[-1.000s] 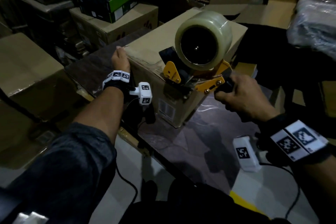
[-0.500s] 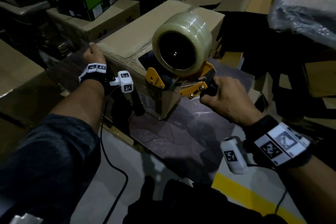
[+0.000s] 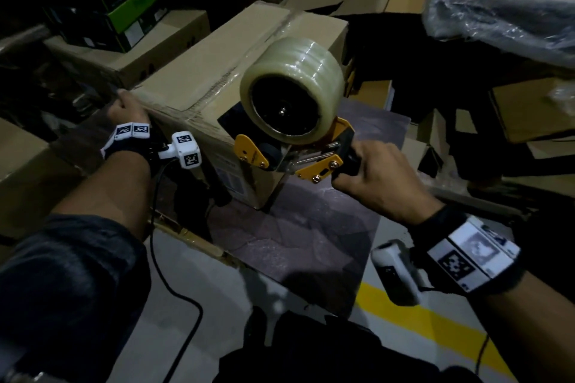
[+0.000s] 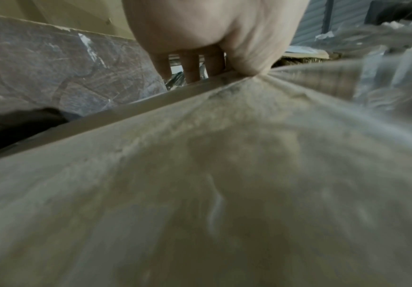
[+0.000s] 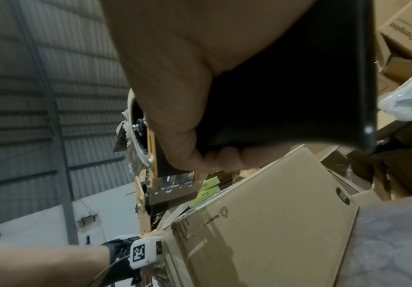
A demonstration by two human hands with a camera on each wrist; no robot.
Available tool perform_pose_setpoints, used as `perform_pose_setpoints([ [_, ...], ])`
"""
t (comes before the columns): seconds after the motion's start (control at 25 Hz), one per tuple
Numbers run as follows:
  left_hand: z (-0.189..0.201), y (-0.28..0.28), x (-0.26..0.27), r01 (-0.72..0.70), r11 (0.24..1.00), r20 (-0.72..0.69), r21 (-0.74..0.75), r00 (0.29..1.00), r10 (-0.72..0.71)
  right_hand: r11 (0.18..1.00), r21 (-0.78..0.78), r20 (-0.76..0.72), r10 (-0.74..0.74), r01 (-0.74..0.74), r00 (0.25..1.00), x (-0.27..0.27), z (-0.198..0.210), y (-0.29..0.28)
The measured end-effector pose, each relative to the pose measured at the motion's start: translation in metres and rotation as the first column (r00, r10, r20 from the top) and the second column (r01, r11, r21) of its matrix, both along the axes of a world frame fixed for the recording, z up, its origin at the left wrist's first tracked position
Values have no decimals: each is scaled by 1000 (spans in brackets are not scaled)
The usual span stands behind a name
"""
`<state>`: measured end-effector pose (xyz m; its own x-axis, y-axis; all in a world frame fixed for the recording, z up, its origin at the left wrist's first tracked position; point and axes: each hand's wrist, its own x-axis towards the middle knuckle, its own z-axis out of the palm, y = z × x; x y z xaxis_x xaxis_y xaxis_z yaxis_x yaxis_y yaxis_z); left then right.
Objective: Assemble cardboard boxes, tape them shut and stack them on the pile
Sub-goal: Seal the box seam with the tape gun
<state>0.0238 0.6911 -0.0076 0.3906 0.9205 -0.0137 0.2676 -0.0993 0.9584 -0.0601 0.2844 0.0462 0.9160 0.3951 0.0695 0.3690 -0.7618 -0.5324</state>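
Right now we have the cardboard box lying long-ways on the dark work table, its near end facing us and a strip of clear tape already shining along the top seam toward the far end. Our right hand is wrapped tight round the black handle of the tape dispenser, fingers curled fully about it in the right wrist view, and the tool's nose sits at the box's near top edge, with the big roll standing above that end. Our left hand clamps the box's near left corner: in the left wrist view the thumb presses on the top face while the fingers hook down over the side, so it is gripping the box rather than merely resting there.

We judge the step to be finishing the tape run down over the near end. To do it well, we keep the left hand bearing down on that corner so the box does not slide toward us as the dispenser pulls. We hold the roller flat against the near end face, draw down past the edge so the tape laps well onto that face, then tilt the blade into the tape to cut it cleanly. We cannot tell from these views whether the tape is stuck to the end face yet. A loose tail near that edge would peel, so we should rub it down before lifting the box to the pile.
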Motion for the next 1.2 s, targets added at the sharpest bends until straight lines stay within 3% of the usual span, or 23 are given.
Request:
perform_pose_setpoints([
  [0.36,3,-3,-3,36,999,-64,12,997,-35,997,-71,5,-28,29,1000,1,-16,-10],
  [0.8,7,-9,-10,99,992,-140,80,986,-87,995,69,-54,-75,79,996,1,-56,4],
  [0.92,-4,-41,-15,193,970,-183,151,969,-164,988,136,-74,-69,78,995,-2,-63,9],
  [1.04,-5,-87,-24,167,965,-205,203,971,-125,982,165,-107,-76,93,991,-2,-68,13],
  [1.2,-9,-134,-36,216,971,-149,102,968,-200,975,203,-133,-62,88,989,-3,-73,14],
])
